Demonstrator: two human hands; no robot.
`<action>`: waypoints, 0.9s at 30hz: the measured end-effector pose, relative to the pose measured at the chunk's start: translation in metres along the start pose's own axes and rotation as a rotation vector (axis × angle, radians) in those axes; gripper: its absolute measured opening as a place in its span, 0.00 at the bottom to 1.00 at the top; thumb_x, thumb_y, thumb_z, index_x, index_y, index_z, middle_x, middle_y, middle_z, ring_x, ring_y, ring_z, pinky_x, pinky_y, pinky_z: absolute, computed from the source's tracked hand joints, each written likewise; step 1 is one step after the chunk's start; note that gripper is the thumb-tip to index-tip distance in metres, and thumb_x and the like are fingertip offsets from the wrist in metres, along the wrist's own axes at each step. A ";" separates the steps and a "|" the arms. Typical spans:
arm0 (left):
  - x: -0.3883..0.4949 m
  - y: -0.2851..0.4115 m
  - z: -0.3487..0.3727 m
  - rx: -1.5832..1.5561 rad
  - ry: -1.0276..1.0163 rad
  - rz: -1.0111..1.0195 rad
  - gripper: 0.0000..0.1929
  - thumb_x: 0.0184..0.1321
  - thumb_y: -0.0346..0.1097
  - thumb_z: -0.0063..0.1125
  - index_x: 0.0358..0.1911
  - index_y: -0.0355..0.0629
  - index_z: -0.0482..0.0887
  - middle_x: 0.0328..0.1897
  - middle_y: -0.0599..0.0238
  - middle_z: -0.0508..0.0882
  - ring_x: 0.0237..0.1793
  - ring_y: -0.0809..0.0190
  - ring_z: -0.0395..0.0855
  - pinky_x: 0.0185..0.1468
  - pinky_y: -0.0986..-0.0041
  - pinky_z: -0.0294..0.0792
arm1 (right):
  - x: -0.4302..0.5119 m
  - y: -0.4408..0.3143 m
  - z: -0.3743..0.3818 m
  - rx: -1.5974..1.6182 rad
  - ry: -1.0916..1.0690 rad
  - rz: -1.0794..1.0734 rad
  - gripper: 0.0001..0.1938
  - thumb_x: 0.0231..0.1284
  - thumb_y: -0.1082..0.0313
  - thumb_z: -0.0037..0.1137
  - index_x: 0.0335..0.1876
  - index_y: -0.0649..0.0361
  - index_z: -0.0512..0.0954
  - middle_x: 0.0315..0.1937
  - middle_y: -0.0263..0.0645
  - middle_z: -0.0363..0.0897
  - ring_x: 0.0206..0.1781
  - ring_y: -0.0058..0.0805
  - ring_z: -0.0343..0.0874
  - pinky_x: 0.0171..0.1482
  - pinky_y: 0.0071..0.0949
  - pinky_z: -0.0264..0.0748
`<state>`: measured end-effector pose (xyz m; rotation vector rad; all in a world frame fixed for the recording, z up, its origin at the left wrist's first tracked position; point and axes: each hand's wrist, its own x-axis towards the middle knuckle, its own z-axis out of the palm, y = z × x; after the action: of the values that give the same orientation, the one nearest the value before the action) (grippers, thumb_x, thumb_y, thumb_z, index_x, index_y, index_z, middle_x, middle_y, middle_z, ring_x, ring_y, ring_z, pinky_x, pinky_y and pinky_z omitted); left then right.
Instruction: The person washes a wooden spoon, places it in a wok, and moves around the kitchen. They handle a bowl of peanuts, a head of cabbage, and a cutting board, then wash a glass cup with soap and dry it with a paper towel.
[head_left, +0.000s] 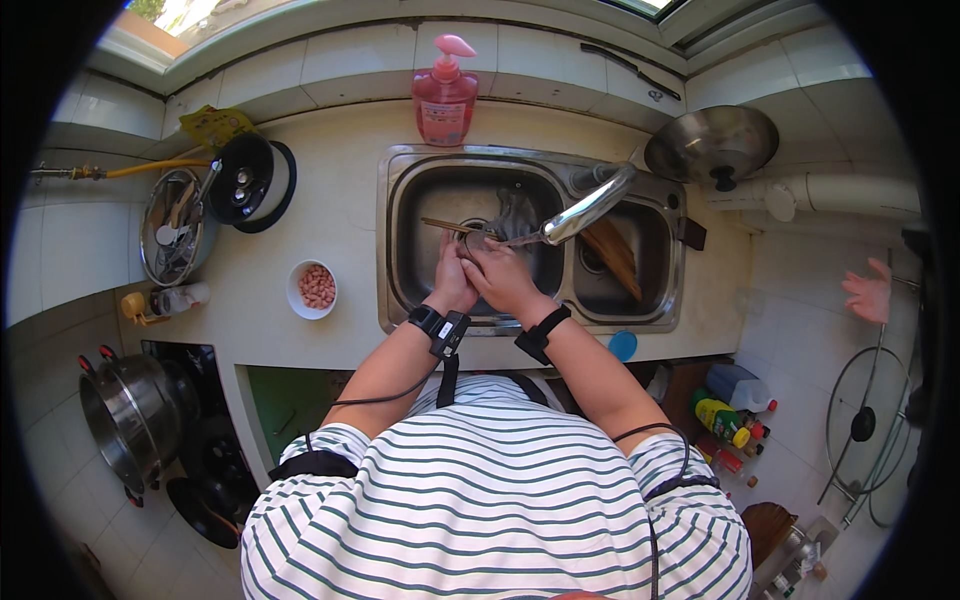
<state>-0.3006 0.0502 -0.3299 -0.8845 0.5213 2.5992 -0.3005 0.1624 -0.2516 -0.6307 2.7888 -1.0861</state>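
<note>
Over the left basin of a stainless steel double sink (411, 279), my left hand (454, 279) and my right hand (501, 271) meet around a small clear, round-rimmed vessel (477, 241), perhaps a glass. Which hand bears it is hard to tell, as the fingers overlap. Water runs from the chrome faucet (589, 206) beside my right fingers. A pair of wooden chopsticks (442, 224) lies at my fingertips, partly hidden; whether I hold them is unclear. Clear plastic or splashing water shows behind them. In the right basin leans a brown wooden piece (611, 255).
A pink soap pump bottle (444, 105) stands behind the sink. On the counter at left are a white bowl of pink pieces (313, 289), a black-and-white pot (247, 180) and a glass lid (171, 226). A metal wok lid (711, 146) leans at back right; a blue cap (622, 346) lies near the front edge.
</note>
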 end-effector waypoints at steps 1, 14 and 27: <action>-0.005 -0.003 0.003 0.065 0.055 0.064 0.29 0.79 0.41 0.36 0.81 0.66 0.47 0.61 0.52 0.80 0.55 0.53 0.83 0.61 0.58 0.77 | 0.000 -0.004 0.006 -0.041 -0.041 0.100 0.16 0.71 0.58 0.54 0.53 0.63 0.82 0.44 0.57 0.85 0.54 0.56 0.82 0.63 0.50 0.74; -0.023 -0.010 0.007 1.235 0.004 0.926 0.27 0.79 0.38 0.45 0.78 0.50 0.57 0.52 0.55 0.77 0.50 0.57 0.77 0.59 0.65 0.70 | 0.021 0.003 0.040 1.202 0.339 0.960 0.19 0.81 0.60 0.43 0.40 0.67 0.81 0.39 0.48 0.87 0.39 0.39 0.87 0.42 0.35 0.81; -0.020 0.020 0.021 -0.092 -0.013 -0.530 0.23 0.81 0.47 0.29 0.62 0.41 0.75 0.61 0.51 0.82 0.61 0.49 0.81 0.65 0.54 0.75 | -0.014 0.005 -0.019 0.057 0.078 -0.192 0.17 0.77 0.58 0.51 0.35 0.64 0.78 0.28 0.50 0.80 0.29 0.49 0.78 0.33 0.42 0.73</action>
<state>-0.3052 0.0379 -0.2970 -0.8894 0.1332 2.1527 -0.2939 0.1833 -0.2419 -0.8840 2.7967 -1.2449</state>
